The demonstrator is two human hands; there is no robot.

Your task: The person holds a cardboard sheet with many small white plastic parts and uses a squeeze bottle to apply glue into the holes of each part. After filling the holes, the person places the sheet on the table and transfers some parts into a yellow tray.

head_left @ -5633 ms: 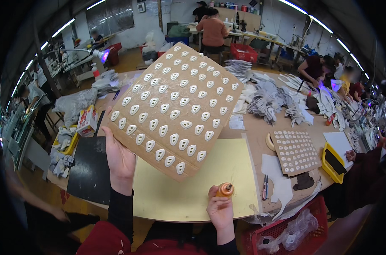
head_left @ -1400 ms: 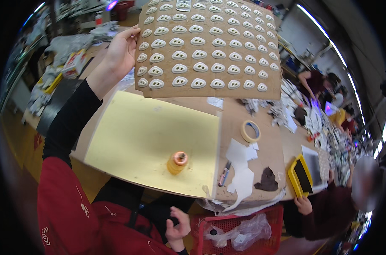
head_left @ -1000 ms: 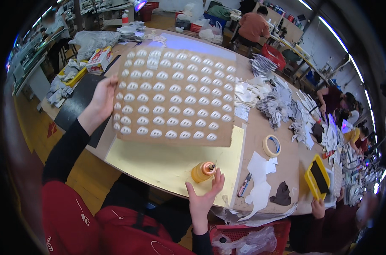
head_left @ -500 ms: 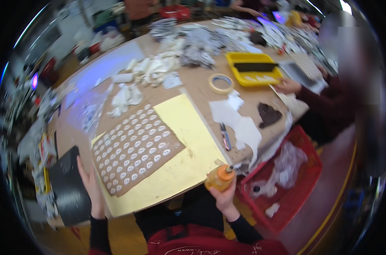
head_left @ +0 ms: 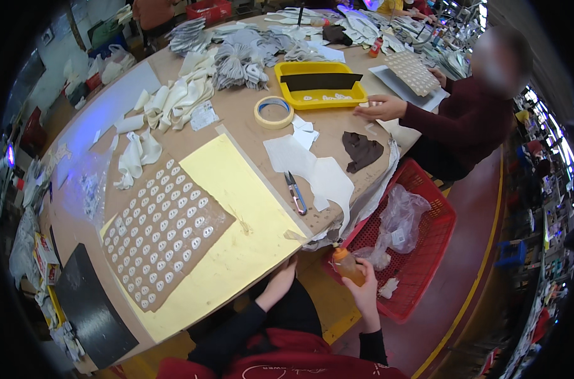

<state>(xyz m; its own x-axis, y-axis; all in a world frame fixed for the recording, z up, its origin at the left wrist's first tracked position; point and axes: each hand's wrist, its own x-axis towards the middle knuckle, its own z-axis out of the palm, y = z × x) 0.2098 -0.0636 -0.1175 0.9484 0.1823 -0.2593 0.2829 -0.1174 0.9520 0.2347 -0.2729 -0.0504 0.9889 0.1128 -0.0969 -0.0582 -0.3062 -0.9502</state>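
Note:
My right hand (head_left: 365,292) is wrapped round a clear squeeze bottle (head_left: 350,270) with an orange cap and amber liquid, held beyond the table's near edge, beside the red basket. My left hand (head_left: 279,282) is at the table's front edge, under the rim of a yellow sheet (head_left: 236,265); its fingers are mostly hidden. On the yellow sheet lies a brown panel (head_left: 221,222) with rows of small white oval pieces. A dark curved board (head_left: 88,306) lies left of it. Thread snips (head_left: 296,192) with blue handles lie right of the yellow sheet, near white fabric cutouts (head_left: 318,174).
A red basket (head_left: 419,278) with plastic bags stands right of the table. Farther back are masking tape (head_left: 261,117), a yellow tray (head_left: 287,88), dark brown fabric (head_left: 361,150) and heaps of pale gloves (head_left: 236,66). A co-worker (head_left: 467,114) sits at the right, one hand beside the tray.
My left hand has left the dark board and come right to the table's front edge. The bottle in my right hand has moved right, away from the yellow sheet. The view has shifted.

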